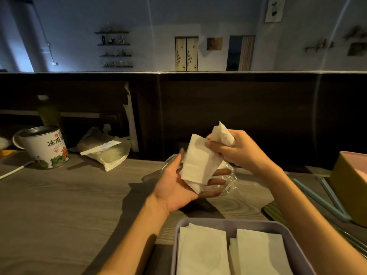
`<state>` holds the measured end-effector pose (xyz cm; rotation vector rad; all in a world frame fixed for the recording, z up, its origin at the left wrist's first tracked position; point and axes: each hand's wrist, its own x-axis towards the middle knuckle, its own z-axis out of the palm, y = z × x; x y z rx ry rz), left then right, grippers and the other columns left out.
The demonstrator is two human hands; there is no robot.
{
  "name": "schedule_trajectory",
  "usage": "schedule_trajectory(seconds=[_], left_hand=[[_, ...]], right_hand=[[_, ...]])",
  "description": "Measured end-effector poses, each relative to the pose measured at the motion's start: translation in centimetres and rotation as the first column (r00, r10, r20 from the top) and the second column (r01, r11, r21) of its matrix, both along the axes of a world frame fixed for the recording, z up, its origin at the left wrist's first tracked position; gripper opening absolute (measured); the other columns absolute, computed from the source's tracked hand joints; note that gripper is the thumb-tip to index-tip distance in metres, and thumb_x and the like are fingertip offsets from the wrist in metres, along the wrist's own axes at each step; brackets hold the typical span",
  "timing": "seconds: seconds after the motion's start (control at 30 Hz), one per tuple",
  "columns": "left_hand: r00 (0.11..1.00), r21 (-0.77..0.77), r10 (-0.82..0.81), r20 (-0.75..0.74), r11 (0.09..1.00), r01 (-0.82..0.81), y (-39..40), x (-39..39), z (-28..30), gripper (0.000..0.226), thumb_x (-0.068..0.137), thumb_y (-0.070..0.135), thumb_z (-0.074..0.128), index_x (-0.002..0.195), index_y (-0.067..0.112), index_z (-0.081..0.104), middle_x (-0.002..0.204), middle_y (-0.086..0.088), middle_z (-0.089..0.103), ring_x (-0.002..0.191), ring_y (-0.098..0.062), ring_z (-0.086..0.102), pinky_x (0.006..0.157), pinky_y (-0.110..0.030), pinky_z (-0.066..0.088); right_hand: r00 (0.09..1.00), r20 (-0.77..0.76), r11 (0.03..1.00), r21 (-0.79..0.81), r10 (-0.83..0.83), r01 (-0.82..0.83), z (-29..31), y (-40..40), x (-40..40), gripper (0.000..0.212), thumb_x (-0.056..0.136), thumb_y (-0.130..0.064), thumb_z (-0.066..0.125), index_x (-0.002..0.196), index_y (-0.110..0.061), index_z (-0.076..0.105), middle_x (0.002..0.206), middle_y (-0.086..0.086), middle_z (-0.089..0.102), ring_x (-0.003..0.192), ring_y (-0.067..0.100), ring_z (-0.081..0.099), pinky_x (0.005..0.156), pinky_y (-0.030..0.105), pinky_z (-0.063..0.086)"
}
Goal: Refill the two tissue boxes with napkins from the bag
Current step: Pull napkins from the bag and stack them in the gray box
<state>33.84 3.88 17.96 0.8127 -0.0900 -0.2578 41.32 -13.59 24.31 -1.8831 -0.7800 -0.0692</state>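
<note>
My left hand lies palm up above the table with straight fingers, and a small stack of white napkins rests on it. My right hand grips the upper end of these napkins, bunched in its curled fingers. Under both hands lies a clear plastic bag, mostly hidden. A lilac tissue box stands open at the near edge with two stacks of white napkins side by side in it. A second box, yellow outside and pink inside, stands at the right edge.
A printed white tin stands at the far left of the wooden table. Beside it lies a plastic pouch with a flat white packet on it. Blue-green strips lie by the yellow box. A dark partition rises behind the table.
</note>
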Motion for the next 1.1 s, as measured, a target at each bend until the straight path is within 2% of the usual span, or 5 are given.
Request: schedule_trajectory(seconds=[0.57,0.7,0.77,0.87,1.1], left_hand=[[0.989,0.154,0.142,-0.031,0.979,-0.135,-0.3,0.3,-0.4,0.058,0.094,0.045,0.044,0.138,0.009,0.058,0.115,-0.023,0.069,0.094,-0.029,0.070,0.079,-0.042,0.059],[0.990,0.258,0.135,0.033,0.956,-0.139,-0.6,-0.2,0.1,0.024,0.091,0.016,0.066,0.098,-0.006,0.062,0.065,-0.019,0.068,0.051,-0.010,0.070,0.049,-0.023,0.056],[0.968,0.242,0.252,-0.017,0.940,-0.240,-1.2,0.2,0.4,0.057,0.067,0.041,0.085,0.103,0.000,0.070,0.072,-0.016,0.074,0.066,-0.022,0.075,0.065,-0.035,0.063],[0.982,0.157,0.189,-0.015,0.970,-0.185,-0.8,0.1,0.3,0.051,0.095,0.053,0.047,0.125,0.014,0.060,0.105,-0.019,0.075,0.097,-0.035,0.071,0.095,-0.055,0.051],[0.981,0.316,0.194,-0.004,0.931,-0.182,-1.0,0.5,-0.2,0.058,0.097,0.063,0.045,0.127,0.018,0.064,0.107,-0.014,0.072,0.089,-0.024,0.069,0.082,-0.040,0.055]], right_hand=[[0.996,-0.082,0.998,0.055,-0.033,0.038,1.6,-0.3,-1.1,0.015,0.084,-0.037,0.080,0.095,-0.028,0.075,0.076,-0.010,0.073,0.058,0.006,0.065,0.051,0.015,0.049],[0.970,-0.204,0.991,0.006,0.131,-0.133,2.4,-1.1,-1.6,0.025,0.084,-0.039,0.079,0.103,-0.023,0.076,0.074,-0.006,0.070,0.060,0.005,0.059,0.056,0.016,0.049],[0.977,-0.196,0.990,-0.095,0.082,-0.102,1.9,-0.8,-1.3,0.026,0.081,-0.045,0.080,0.100,-0.027,0.077,0.082,-0.002,0.072,0.062,0.006,0.060,0.059,0.018,0.050],[0.994,-0.086,0.955,-0.293,-0.065,0.037,1.0,-0.1,-0.6,0.023,0.081,-0.046,0.081,0.093,-0.029,0.071,0.081,-0.004,0.070,0.059,0.003,0.061,0.055,0.015,0.048],[0.981,0.046,0.877,-0.441,-0.191,0.191,0.1,0.5,0.2,0.039,0.081,-0.051,0.079,0.107,-0.025,0.065,0.092,-0.008,0.065,0.081,0.008,0.065,0.065,0.023,0.051]])
